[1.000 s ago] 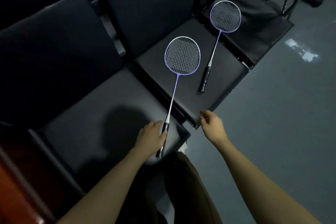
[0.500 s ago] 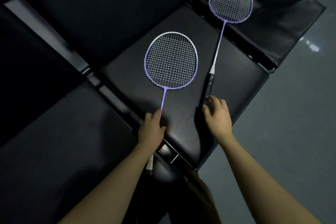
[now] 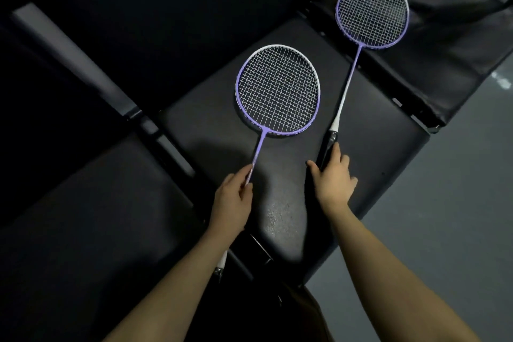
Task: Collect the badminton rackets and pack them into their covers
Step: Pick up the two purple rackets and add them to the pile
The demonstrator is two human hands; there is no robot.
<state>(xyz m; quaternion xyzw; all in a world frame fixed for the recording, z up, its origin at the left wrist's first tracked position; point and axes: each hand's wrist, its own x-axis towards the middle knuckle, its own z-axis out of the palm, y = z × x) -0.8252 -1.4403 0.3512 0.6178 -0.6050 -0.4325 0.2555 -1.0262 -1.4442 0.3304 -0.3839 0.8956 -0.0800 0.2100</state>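
Two purple & white rackets lie on a black seat (image 3: 374, 147) in the middle of the frame. L hand (image 3: 232, 203) is closed w/ fingers pinching the thin shaft of the near racket (image 3: 277, 90); its head lies at centre. R hand (image 3: 331, 175) is curled over the black grip of the far racket (image 3: 372, 12), whose head is at upper right. Grey floor (image 3: 444, 203) on the right.
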